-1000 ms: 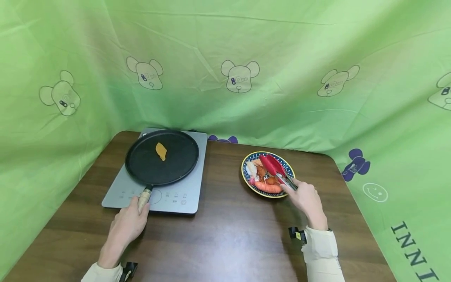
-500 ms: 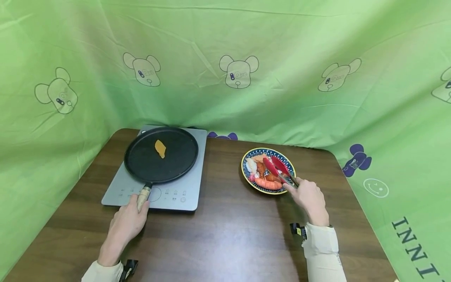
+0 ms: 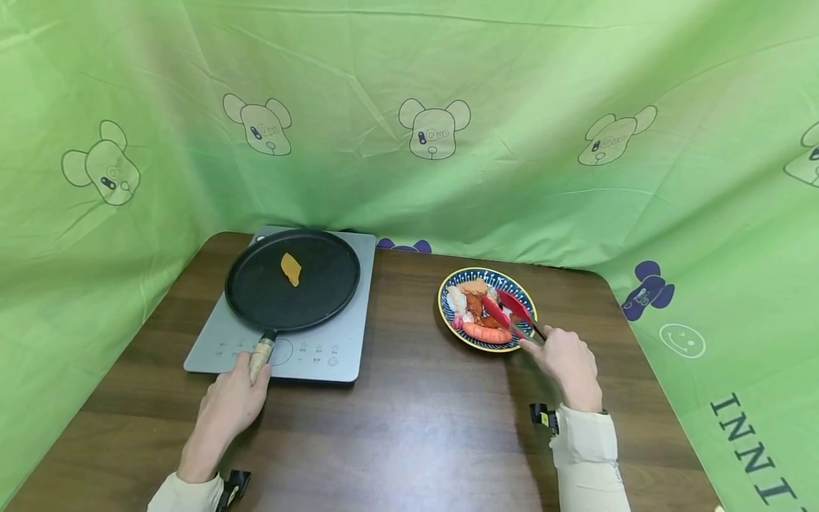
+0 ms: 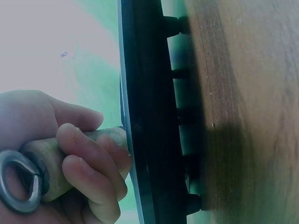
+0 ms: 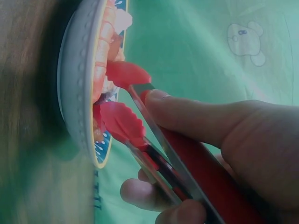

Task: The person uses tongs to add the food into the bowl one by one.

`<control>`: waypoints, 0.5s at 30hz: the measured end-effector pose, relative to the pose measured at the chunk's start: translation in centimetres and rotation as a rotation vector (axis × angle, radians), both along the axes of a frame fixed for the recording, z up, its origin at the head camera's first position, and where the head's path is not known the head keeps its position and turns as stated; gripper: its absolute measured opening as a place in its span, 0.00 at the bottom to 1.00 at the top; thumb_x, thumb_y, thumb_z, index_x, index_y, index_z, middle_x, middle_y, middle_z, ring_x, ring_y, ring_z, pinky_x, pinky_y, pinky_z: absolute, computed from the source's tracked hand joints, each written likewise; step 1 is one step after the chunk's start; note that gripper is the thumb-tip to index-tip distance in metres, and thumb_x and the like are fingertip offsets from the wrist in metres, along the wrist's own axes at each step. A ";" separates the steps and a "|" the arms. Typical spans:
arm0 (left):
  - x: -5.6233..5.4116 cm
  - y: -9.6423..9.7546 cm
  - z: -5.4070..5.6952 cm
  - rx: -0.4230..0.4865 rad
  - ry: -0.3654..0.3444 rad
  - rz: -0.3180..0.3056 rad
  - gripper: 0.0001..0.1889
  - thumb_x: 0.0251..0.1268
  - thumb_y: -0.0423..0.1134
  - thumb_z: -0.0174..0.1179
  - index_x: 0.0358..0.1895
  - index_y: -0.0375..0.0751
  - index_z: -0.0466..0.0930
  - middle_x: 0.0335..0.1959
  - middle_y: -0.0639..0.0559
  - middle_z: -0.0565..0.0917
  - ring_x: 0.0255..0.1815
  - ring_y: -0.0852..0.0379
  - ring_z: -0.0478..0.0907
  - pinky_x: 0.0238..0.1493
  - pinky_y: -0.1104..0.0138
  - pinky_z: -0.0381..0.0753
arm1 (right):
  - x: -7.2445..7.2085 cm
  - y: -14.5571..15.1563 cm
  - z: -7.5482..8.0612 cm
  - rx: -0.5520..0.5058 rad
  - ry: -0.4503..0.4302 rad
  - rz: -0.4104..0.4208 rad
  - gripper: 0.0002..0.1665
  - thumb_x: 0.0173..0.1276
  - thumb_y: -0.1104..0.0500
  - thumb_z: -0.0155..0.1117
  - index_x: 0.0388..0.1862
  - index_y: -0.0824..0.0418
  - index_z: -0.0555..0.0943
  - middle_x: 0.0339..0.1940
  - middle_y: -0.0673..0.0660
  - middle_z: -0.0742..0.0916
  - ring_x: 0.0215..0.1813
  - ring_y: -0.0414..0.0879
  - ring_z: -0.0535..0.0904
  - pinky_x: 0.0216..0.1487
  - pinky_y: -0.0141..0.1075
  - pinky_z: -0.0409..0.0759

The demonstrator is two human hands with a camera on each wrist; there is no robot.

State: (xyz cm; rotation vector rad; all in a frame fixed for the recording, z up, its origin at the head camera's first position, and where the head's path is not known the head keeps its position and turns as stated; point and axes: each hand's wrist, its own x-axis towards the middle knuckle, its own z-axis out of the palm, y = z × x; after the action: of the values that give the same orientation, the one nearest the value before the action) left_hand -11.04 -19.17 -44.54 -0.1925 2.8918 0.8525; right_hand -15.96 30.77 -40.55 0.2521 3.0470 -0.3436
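Observation:
My left hand [image 3: 229, 409] grips the handle [image 3: 260, 359] of a round, flat black frying pan [image 3: 294, 302] in the head view. A flat orange-brown food piece [image 3: 291, 269] lies in that pan. In the left wrist view, curled fingers [image 4: 91, 170] wrap the handle, which ends in a metal ring [image 4: 21, 182]. My right hand [image 3: 568, 366] holds red-tipped tongs [image 3: 520, 307], thumb on one arm and fingers on the other. The tongs' tips stand spread, down among the food on a blue patterned plate [image 3: 473, 274]. A segmented orange sausage-like piece [image 3: 486, 333] lies at its front.
A silver induction cooktop [image 3: 320, 355] stands under the pan on the wooden table [image 3: 409, 427]. Pale, orange and brown food pieces [image 3: 457, 300] share the plate. A green printed cloth [image 3: 435, 192] hangs close behind and beside the table.
The tongs' tips have spread apart and shifted slightly right and toward the plate's front. My left hand stays on the pan's handle. The head view has tilted slightly.

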 end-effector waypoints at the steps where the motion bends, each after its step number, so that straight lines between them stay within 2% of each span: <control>1: 0.0 0.0 0.0 0.002 -0.002 0.000 0.27 0.73 0.51 0.41 0.59 0.28 0.58 0.22 0.43 0.70 0.19 0.49 0.67 0.17 0.59 0.63 | 0.0 0.0 -0.1 -0.001 0.000 0.001 0.33 0.62 0.37 0.61 0.44 0.66 0.78 0.32 0.73 0.80 0.32 0.67 0.78 0.25 0.54 0.71; 9: 0.0 0.0 0.1 -0.002 -0.008 0.002 0.28 0.73 0.51 0.40 0.60 0.27 0.57 0.22 0.43 0.70 0.19 0.49 0.67 0.17 0.59 0.63 | -0.3 0.0 -0.1 0.003 -0.009 0.026 0.29 0.63 0.41 0.62 0.41 0.67 0.79 0.28 0.70 0.80 0.29 0.64 0.77 0.25 0.53 0.72; 15: 0.0 0.0 0.1 -0.004 0.001 -0.001 0.27 0.73 0.51 0.41 0.60 0.27 0.57 0.22 0.43 0.70 0.19 0.49 0.68 0.17 0.59 0.63 | -0.2 0.3 0.2 0.011 -0.014 0.055 0.30 0.64 0.42 0.61 0.50 0.66 0.79 0.27 0.68 0.80 0.27 0.61 0.76 0.24 0.51 0.71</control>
State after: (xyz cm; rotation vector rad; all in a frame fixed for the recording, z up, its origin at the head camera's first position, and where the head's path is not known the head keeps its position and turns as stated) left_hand -10.99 -19.15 -44.42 -0.1916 2.8945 0.8465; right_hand -16.14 31.10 -40.39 0.1709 3.0359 -0.3203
